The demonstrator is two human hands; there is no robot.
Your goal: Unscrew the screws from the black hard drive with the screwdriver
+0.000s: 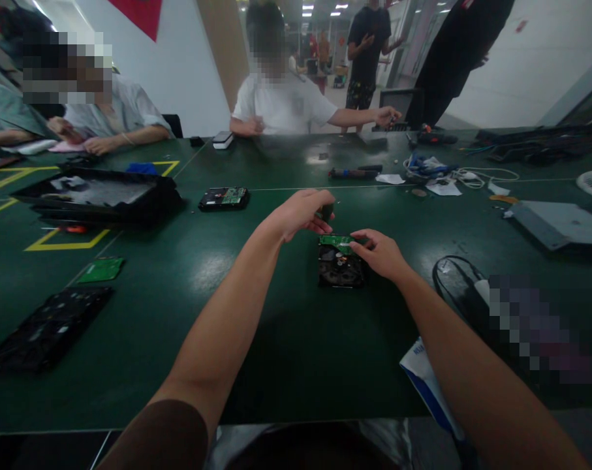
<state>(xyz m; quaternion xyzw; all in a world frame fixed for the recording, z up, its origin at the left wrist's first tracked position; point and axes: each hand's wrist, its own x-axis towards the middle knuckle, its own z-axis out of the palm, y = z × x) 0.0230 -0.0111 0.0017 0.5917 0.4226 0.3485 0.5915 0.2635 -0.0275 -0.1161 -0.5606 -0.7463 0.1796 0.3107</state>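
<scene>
A hard drive (341, 271) lies on the green table in front of me, its underside up, with a green circuit board (331, 242) at its far end. My right hand (381, 256) is at the drive's far right corner, thumb and fingers closed on the edge by the board. Just above the far left corner is my left hand (305, 212), wrist bent and fingers curled. Something small and dark shows between those fingers; its kind is hidden.
Left on the table (276, 313) are another drive (51, 326), a loose green board (101, 269) and stacked black trays (100, 199). A third drive (224, 198) sits farther back. To the right are a metal case (560, 222) and cables (437, 168). People sit across the table.
</scene>
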